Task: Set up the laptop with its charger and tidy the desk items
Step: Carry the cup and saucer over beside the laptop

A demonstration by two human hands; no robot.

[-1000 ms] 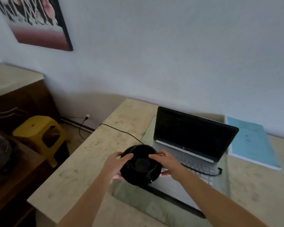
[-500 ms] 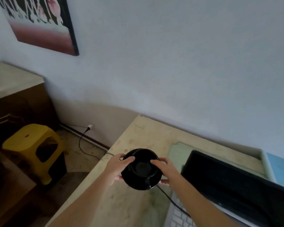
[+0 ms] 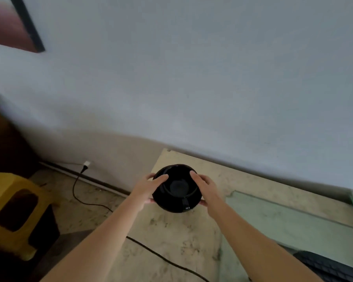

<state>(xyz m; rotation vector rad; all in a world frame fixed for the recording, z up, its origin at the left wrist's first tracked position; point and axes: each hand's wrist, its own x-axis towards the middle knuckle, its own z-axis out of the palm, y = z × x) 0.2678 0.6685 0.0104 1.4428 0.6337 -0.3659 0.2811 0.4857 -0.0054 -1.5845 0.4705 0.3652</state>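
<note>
Two hands, my left hand [image 3: 149, 187] and right hand [image 3: 207, 187], closed their grip on the round glossy black cup and saucer [image 3: 176, 188], held above the far left corner of the mottled beige stone worktop [image 3: 181, 231].

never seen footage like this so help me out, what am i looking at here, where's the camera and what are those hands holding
There is no machine here. A person wears one wide-angle camera on the head, looking forward and down, so you see their own bare arms from above.

The left hand and right hand grip a round black object, one on each side, over the far corner of a pale stone-look desk. It looks like a cup sitting on a saucer, though the blur leaves that uncertain.

On the desk lie a greenish mat, a black cable running off the edge, and the corner of a laptop keyboard. On the floor stand a yellow stool and a plug in a wall socket.
</note>
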